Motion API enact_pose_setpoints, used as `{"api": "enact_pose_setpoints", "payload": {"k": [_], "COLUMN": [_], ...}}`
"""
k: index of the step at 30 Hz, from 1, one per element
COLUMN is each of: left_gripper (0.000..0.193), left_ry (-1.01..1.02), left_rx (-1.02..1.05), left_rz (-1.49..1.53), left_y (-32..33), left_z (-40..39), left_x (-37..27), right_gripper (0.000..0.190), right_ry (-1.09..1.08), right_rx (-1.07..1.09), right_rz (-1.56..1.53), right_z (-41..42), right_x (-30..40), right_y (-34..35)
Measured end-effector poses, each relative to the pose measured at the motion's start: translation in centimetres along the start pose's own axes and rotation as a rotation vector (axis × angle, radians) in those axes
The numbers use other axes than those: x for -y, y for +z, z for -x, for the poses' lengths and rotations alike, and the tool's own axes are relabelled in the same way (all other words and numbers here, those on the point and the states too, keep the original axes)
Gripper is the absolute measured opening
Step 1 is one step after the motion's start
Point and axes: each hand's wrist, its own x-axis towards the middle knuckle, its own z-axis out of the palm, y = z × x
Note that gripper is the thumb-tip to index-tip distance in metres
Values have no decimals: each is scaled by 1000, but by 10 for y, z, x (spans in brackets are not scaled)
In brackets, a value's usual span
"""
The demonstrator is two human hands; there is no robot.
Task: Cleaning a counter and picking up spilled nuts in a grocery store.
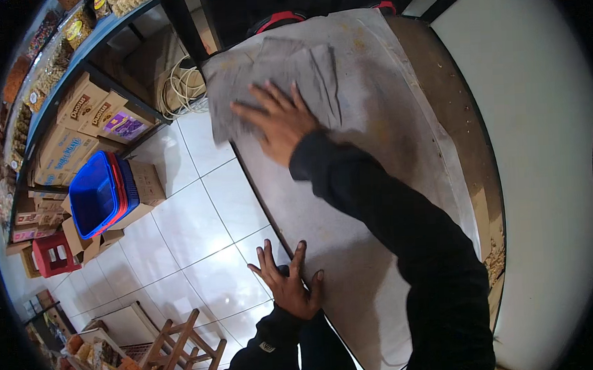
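Note:
A crumpled grey cloth [316, 67] lies at the far end of a table spread with a pale, stained cover [350, 282]. Flat on that cloth rests my right hand [286, 123], palm down and fingers spread, slightly blurred. My left hand [293, 287] is at the table's left edge, nearer to me, its fingers apart and nothing in it. The thumb side is over the cover, while the other fingers reach out above the floor. Black sleeves cover both arms.
Left stand stacked blue and red plastic baskets [92, 196], cardboard cartons [82, 107], a red stool [54, 255] and a shelf of bagged snacks [48, 79]. A wooden stool [177, 346] stands lower left on white floor tiles [194, 219]. Coiled cable [180, 88] lies beyond. A pale panel [528, 150] borders the right.

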Motion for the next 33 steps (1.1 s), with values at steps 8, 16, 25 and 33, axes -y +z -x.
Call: {"api": "enact_pose_setpoints", "payload": {"k": [8,16,25,33], "left_gripper": [54,58,51,74], "left_ry": [-31,-44,246,349], "left_rx": [-40,44,-239,-258], "left_rz": [-15,-39,172,-361], "left_y": [-2,-10,-38,-36], "left_z": [4,-3,-150,-194], "left_x": [-1,-15,-1,25], "right_gripper": [60,48,60,55], "right_ry": [707,728,-102,191], "right_rx": [-150,-527,128,-138], "right_rz": [314,230,-275,-114], "right_z": [-3,82,96,-22], "right_x": [-179,-287,-2,-91], "right_y": [-4,-125,-22,-11]}}
